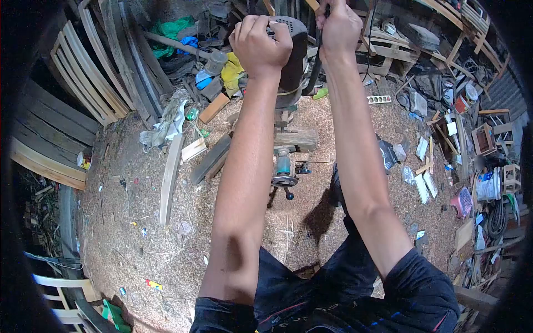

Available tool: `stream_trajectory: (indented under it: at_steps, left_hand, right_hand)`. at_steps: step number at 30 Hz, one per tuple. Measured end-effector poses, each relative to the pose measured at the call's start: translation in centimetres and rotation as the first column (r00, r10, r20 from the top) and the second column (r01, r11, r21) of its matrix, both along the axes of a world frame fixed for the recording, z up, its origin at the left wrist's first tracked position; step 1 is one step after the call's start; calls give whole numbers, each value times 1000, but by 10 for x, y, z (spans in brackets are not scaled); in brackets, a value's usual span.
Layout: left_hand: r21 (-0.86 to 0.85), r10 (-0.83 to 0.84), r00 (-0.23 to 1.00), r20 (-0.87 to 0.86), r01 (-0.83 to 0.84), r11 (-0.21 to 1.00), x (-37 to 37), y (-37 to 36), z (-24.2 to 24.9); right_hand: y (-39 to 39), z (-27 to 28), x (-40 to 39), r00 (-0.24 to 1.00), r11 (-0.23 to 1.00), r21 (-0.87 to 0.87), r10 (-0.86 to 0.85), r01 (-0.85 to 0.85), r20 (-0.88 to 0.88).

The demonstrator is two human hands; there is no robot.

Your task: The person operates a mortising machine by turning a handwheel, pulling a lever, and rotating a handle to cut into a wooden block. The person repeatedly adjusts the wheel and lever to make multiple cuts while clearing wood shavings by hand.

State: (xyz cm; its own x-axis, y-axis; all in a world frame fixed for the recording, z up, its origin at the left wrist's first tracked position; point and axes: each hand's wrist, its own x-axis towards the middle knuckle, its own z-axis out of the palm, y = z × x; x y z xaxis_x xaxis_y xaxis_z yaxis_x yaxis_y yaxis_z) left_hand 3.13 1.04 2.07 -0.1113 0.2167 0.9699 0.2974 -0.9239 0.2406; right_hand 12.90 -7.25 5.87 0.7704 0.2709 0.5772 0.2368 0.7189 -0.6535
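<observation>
My left hand is at the top centre, its fingers curled against the left side of a dark, elongated machine housing with a perforated top. What lies inside the fingers is hidden. To the right of the housing, my right hand is closed at the upper frame edge. A dark bar or strap runs down beside it, and a small light wood end shows at its left; its grip is partly cut off. Below the housing, a green-grey tool with a round base stands near wooden blocks.
Sawdust covers the floor. Curved wooden slats lean at the upper left, and a long board lies left of my arms. A power strip, scrap wood and a pink basket are on the right.
</observation>
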Motion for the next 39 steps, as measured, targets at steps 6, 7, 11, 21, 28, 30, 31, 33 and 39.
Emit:
stream_trajectory:
  at_steps: [6,7,11,21,28,30,31,33,39]
  left_hand:
    - [9,-5,1000,5,5,1000,-1,-1,-4]
    - [5,-13,1000,2,13,1000,-1,-2,-5]
    - [1,-12,1000,-5,12,1000,-2,-2,-6]
    - [2,-24,1000,-2,24,1000,0,0,-12]
    - [-2,-33,999,-18,33,999,-4,-4,-17]
    - [3,-31,999,-9,31,1000,-2,-3,-13]
    - [-7,-27,1000,-6,27,1000,-2,-4,-14]
    - [-16,-10,1000,7,10,1000,-2,-2,-15]
    - [-30,-1,1000,-28,0,1000,2,3,-13]
  right_hand:
    - [-20,-20,-10,994,992,72,103,-106,41]
    - [-25,-21,-16,995,995,46,85,-87,48]
    - [-47,-20,-48,997,995,81,57,-61,44]
    - [-77,-50,-72,994,994,57,93,-96,52]
    - [-99,-70,-90,996,998,2,61,-61,58]
    - [-99,-72,-92,995,996,37,84,-86,59]
    - [-99,-71,-92,995,997,15,76,-77,59]
    - [-98,-67,-91,997,998,-24,59,-58,59]
    - [-70,-66,-66,934,987,159,-86,32,348]
